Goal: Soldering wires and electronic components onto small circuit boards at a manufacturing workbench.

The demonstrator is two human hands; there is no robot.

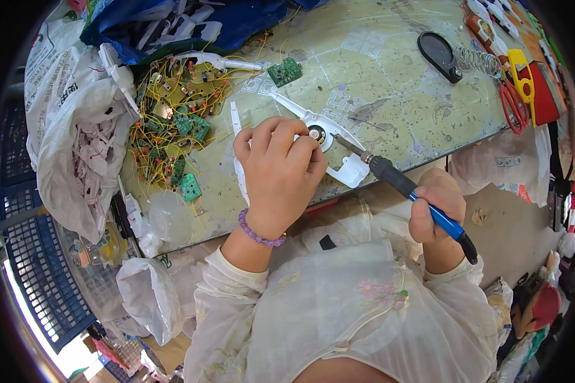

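Observation:
My right hand [439,205] is closed round the blue grip of a soldering iron [393,175]. The iron's metal tip points up and left over a white plastic housing [331,131] on the table. A small round speaker-like part [317,133] sits in the housing, close to the tip; whether they touch I cannot tell. My left hand [280,166] is bent over the left side of the housing, its fingertips closed near the round part. What those fingers pinch is hidden. Another slim white plastic piece [237,147] lies left of my left hand, partly behind it.
A tangle of circuit boards with yellow wires [179,121] covers the table's left. One green board [285,72] lies apart. White bags [83,147] and a blue bag [236,25] hold plastic parts. A magnifier [438,56], solder coil [478,60] and red scissors [513,105] lie right.

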